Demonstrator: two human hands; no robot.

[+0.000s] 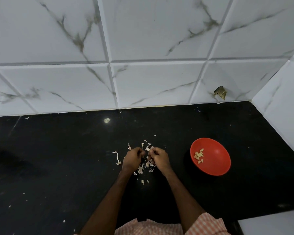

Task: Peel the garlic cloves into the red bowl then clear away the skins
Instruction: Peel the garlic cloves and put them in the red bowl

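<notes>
A red bowl (pixel 215 161) sits on a black table (pixel 58 167), with a small heap of peeled garlic cloves (pixel 199 156) in its left part. Left of the bowl, two hands meet fingertip to fingertip. The right hand (pixel 159 158) has its grip pinched on a small pale garlic piece (pixel 147 149) (clove or skin, too small to tell). The left hand (pixel 132 157) is curled beside it, and I cannot tell what its grip holds. Papery skins (pixel 140 169) lie scattered left of the bowl, beneath the hands.

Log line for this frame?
step: peeling | left grip, right grip: pinch clove | bowl: holds peeled cloves | skins: on counter, uncleared
</notes>
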